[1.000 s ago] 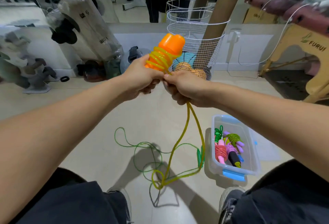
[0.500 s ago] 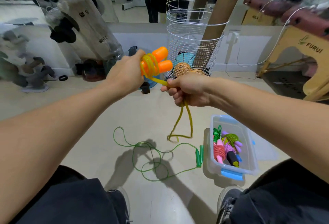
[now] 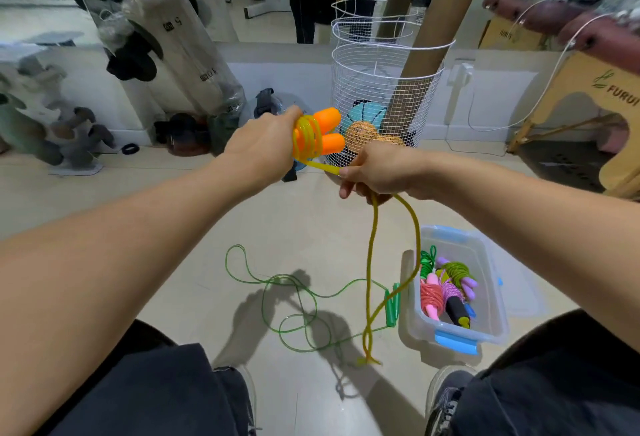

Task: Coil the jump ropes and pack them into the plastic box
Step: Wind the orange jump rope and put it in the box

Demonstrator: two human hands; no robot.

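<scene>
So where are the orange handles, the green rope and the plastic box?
orange handles (image 3: 329, 130): head view, on the handle ends.
green rope (image 3: 294, 300): head view, on a floor loop.
plastic box (image 3: 493, 311): head view, right wall.

- Plastic box (image 3: 491, 297): top open; coiled ropes (image 3: 446, 286) fill its left half, right half bare.
- Green rope (image 3: 294, 297): sprawled across floor (image 3: 194, 255) just left of box.
- Wire basket (image 3: 384, 89): stands behind the hands.

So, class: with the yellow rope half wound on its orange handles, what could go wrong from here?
The hanging yellow rope crosses the loose green rope on the floor, so winding may snag or drag it. The coils on the orange handles, gripped by the left hand, could slip if the right hand loses tension. The plastic box already holds bundles; space looks tight.
</scene>
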